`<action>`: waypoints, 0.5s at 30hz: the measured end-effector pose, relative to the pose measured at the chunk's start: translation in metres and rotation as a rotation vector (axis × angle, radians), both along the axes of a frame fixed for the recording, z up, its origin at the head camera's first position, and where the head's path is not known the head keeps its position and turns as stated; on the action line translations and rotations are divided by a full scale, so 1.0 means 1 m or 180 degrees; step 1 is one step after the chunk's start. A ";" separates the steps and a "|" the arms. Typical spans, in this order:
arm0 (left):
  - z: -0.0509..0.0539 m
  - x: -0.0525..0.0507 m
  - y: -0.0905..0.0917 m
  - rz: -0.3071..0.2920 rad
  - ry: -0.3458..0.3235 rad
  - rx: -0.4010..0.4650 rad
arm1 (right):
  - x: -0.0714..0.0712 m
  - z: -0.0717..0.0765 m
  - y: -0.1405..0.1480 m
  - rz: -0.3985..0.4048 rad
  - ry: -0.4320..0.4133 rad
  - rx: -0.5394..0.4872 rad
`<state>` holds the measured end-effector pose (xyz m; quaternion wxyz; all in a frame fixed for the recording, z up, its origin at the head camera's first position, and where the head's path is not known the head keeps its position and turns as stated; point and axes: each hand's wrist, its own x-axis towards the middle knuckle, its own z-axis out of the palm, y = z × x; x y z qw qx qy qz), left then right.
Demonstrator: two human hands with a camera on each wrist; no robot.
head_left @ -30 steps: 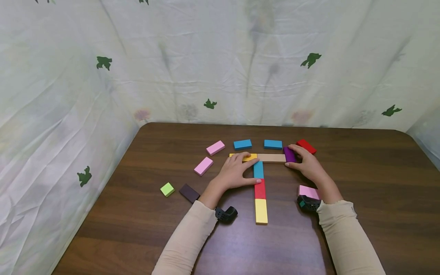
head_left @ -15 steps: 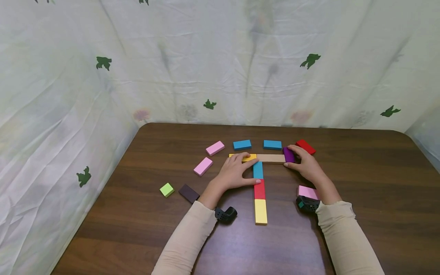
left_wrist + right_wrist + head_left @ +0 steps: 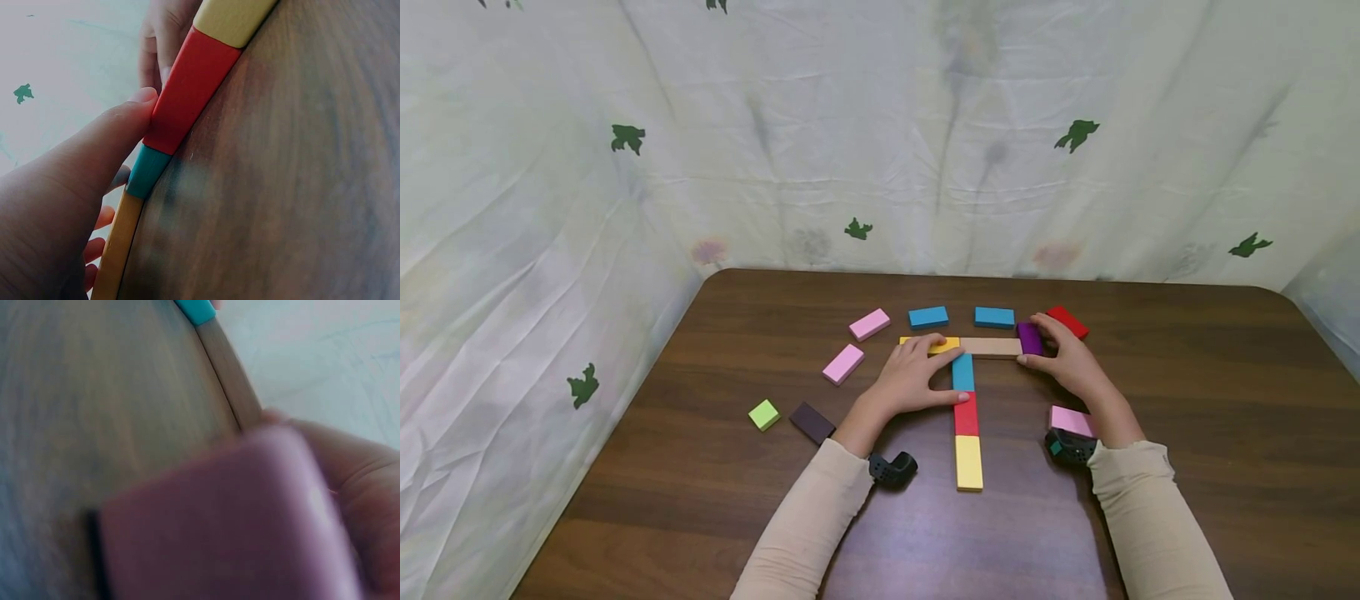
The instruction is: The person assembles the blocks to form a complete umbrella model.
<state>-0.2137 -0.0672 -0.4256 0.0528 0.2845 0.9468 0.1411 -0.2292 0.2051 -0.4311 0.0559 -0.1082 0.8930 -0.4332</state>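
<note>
Several flat wooden blocks form a T-like shape on the table. Its top row has an orange-yellow block (image 3: pixel 951 347), a plain wood block (image 3: pixel 991 348) and a purple block (image 3: pixel 1027 337). Below run a blue block (image 3: pixel 962 373), a red block (image 3: pixel 966 417) and a pale yellow block (image 3: pixel 968 462). My left hand (image 3: pixel 906 379) spreads its fingers over the orange-yellow block and the top of the column; its thumb touches the red block (image 3: pixel 194 87). With thumb and fingers at opposite ends, my right hand (image 3: pixel 1073 360) holds the purple block, partly covering it.
Two blue blocks (image 3: pixel 994 317) and another red block (image 3: pixel 1067 322) lie behind the row. Leftward are two pink blocks (image 3: pixel 843 364), a dark block (image 3: pixel 812 422) and a lime block (image 3: pixel 764 414). Another pink block (image 3: pixel 1072 420) sits by my right wrist, filling much of that wrist view.
</note>
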 end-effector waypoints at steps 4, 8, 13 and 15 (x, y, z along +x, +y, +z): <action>0.000 0.000 0.000 -0.0018 0.0031 0.0024 | 0.001 0.004 -0.001 -0.0104 0.0012 -0.0096; 0.000 0.000 0.001 -0.0025 0.0035 0.0017 | 0.002 0.010 -0.005 -0.0181 -0.0018 -0.0181; 0.001 0.000 0.001 -0.0005 -0.0015 0.0005 | 0.001 0.018 -0.013 -0.0159 0.0024 -0.0299; 0.000 0.000 0.001 0.0004 -0.0014 -0.0003 | 0.001 0.020 -0.017 -0.0133 0.0077 -0.0300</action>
